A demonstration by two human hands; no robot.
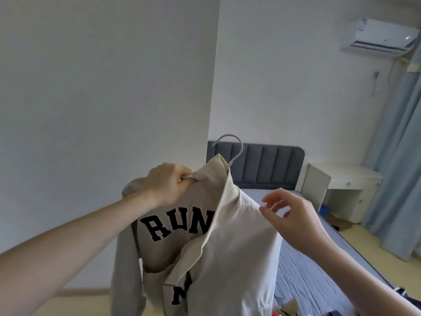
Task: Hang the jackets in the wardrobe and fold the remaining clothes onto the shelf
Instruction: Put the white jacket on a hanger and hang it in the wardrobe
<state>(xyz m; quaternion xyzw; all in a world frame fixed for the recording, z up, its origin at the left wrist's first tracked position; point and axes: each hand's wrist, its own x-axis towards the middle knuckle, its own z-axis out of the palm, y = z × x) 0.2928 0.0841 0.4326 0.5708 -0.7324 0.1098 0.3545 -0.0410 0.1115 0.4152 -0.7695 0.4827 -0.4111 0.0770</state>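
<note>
"RUN" on the beige jacket [230, 242]

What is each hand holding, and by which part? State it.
Left hand grips the beige jacket at its collar, on the hanger. Right hand holds nothing.

beige jacket [227, 247] with black letters, grey headboard [268, 165], blue curtain [396, 156]

You have: 1 beige jacket [227, 247] | 1 hanger [232, 147] | 2 hands, left [169, 182] and right [293, 215] | 1 bed [319, 281] | 1 air conditioner [380, 36] | 1 white table [346, 181]
</note>
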